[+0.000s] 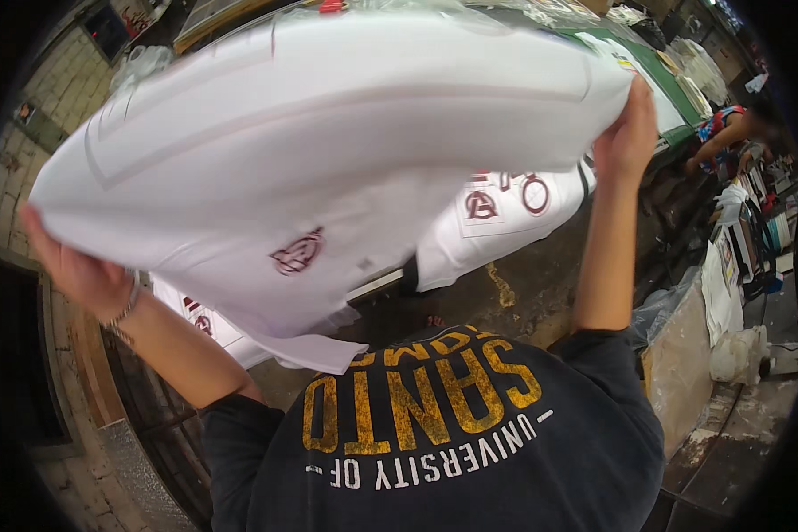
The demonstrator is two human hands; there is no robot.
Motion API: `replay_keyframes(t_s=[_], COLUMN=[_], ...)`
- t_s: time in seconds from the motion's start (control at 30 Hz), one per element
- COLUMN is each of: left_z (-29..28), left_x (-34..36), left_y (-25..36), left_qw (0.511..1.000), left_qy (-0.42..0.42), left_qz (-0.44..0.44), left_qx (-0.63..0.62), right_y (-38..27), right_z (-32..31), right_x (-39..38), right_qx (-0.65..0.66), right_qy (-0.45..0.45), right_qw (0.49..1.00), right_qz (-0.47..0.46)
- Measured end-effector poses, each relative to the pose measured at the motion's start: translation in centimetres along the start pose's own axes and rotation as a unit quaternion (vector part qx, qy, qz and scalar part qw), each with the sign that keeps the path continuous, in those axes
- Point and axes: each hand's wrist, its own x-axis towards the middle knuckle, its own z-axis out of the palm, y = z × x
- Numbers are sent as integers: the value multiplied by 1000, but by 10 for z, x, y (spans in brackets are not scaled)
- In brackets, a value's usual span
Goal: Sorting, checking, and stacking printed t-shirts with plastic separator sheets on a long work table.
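Cloth: seems light, limp | left hand: pinching edge | right hand: pinching opposite edge | best held: edges, off print between hands

One view: head cam, left fisheye of a side-by-side pair, worn on the person's head. Faces steeply down and a bit forward; the wearer's dark shirt fills the near part. Close range: left hand and right hand in frame, white cloth between them blocking much of the far side. Very wide, reaching brickwork left and another person far right; edges bow.
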Motion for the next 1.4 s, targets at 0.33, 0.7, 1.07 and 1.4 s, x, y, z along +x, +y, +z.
replay_keyframes(t_s=[0.33, 0.7, 1.07, 1.4], left_z=[-72, 51, 100, 55], left_x=[232, 257, 53, -104], left_y=[-204, -219, -458, -380], left_qw=[882, 836, 836, 785], left_qy=[433, 446, 401, 505], left_qz=[0, 148, -220, -282], left_qx=[185, 282, 302, 224], right_y=[75, -36, 85, 184], right_z=[-175, -191, -464, -128], right_x=[208, 190, -95, -251], right_qx=[-170, -60, -342, -341], right_qy=[-2, 44, 182, -78], right_qw=[976, 997, 874, 891], right_qz=[138, -6, 293, 290])
